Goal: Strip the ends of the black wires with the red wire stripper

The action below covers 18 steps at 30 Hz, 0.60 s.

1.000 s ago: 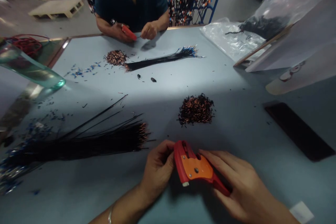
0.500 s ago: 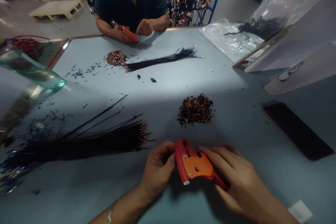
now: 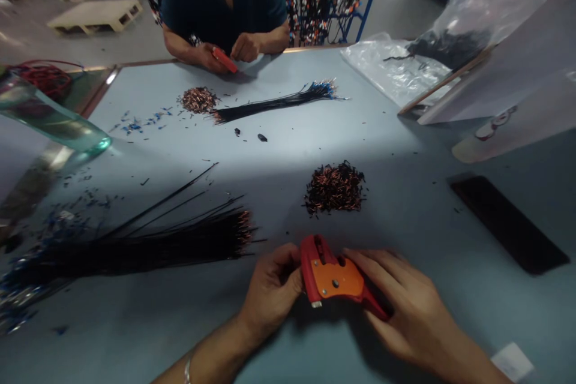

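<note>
My right hand (image 3: 407, 306) is wrapped round the handles of a red and orange wire stripper (image 3: 339, 279) above the table. At the tool's head, my left hand (image 3: 272, 288) is closed in a pinch, thumb against fingers. Whatever those fingertips hold is hidden or too thin to make out. To the left lies a thick bundle of black wires (image 3: 157, 249), copper-coloured at the near-right ends and blue and silver at the far-left ends. Just beyond the stripper is a heap of short black and copper-coloured offcuts (image 3: 335, 189).
Across the table a person (image 3: 222, 6) holds a red tool (image 3: 224, 60). Before them lie a smaller wire bundle (image 3: 279, 101) and a copper-coloured scrap heap (image 3: 198, 99). A greenish glass bottle (image 3: 58, 117) leans in from the left. A dark flat slab (image 3: 510, 222) and plastic bag (image 3: 396, 66) are at right.
The wire stripper has tilted and shifted very slightly, with both my hands staying on or at it. Across the table, the person's red tool has moved a little.
</note>
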{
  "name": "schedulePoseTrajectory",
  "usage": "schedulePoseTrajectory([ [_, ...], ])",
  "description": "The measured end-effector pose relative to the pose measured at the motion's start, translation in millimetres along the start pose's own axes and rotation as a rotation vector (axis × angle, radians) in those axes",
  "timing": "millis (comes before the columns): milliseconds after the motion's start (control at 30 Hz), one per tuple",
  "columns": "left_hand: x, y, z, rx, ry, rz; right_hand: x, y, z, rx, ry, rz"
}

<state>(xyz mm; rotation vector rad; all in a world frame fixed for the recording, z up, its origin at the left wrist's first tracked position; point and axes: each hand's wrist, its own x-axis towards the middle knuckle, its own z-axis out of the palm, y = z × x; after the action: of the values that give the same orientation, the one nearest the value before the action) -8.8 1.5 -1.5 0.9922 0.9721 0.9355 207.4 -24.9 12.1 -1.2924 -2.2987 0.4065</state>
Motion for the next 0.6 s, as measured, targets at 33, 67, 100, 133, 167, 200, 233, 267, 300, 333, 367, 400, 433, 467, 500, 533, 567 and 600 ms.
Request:
schedulePoseTrajectory([
  [33,-0.6,0.3,-0.3,0.010,0.009,-0.007,0.6,-1.4,-1.7,0.023,0.004,0.022],
  [67,-1.2,0.3,-0.7,0.024,0.022,-0.011,1.6,-3.3,-4.3,0.060,0.005,0.052],
  [100,-1.7,0.1,-1.1,0.039,0.037,-0.010,3.2,-5.5,-7.5,0.113,-0.009,0.093],
  [133,-2.1,-0.3,-1.5,0.054,0.050,-0.003,5.0,-7.7,-11.0,0.183,-0.037,0.140],
  [167,-2.4,-0.7,-1.8,0.066,0.064,0.010,7.0,-9.8,-14.3,0.272,-0.079,0.198],
  [200,-2.6,-1.0,-2.0,0.078,0.078,0.027,8.8,-11.5,-16.9,0.381,-0.141,0.259],
  [233,-2.7,-1.2,-1.9,0.094,0.092,0.043,10.3,-12.6,-18.5,0.510,-0.205,0.323],
  [267,-2.7,-1.2,-1.6,0.116,0.111,0.057,11.2,-13.1,-18.7,0.655,-0.268,0.385],
  [300,-2.6,-1.0,-1.1,0.145,0.129,0.064,11.5,-12.9,-17.6,0.818,-0.330,0.435],
  [333,-2.6,-0.7,-0.4,0.179,0.144,0.067,11.3,-12.2,-15.3,0.974,-0.358,0.476],
  [367,-2.6,-0.2,0.4,0.212,0.156,0.067,10.6,-11.0,-12.2,1.107,-0.384,0.501],
  [400,-2.6,0.2,1.3,0.237,0.161,0.063,9.5,-9.6,-8.8,1.199,-0.387,0.520],
  [433,-2.6,0.6,2.1,0.251,0.165,0.058,8.3,-8.1,-5.5,1.249,-0.379,0.540],
  [467,-2.5,1.0,2.8,0.257,0.167,0.052,6.9,-6.7,-2.7,1.266,-0.375,0.557],
  [500,-2.4,1.4,3.3,0.257,0.172,0.044,5.7,-5.5,-0.7,1.260,-0.369,0.572],
  [533,-2.3,1.9,3.7,0.253,0.182,0.038,4.6,-4.6,0.7,1.244,-0.375,0.579],
  [567,-2.1,2.5,4.0,0.247,0.194,0.034,3.6,-4.0,1.3,1.226,-0.387,0.580],
  [600,-1.8,3.2,4.2,0.239,0.207,0.032,2.9,-3.7,1.4,1.214,-0.400,0.575],
])
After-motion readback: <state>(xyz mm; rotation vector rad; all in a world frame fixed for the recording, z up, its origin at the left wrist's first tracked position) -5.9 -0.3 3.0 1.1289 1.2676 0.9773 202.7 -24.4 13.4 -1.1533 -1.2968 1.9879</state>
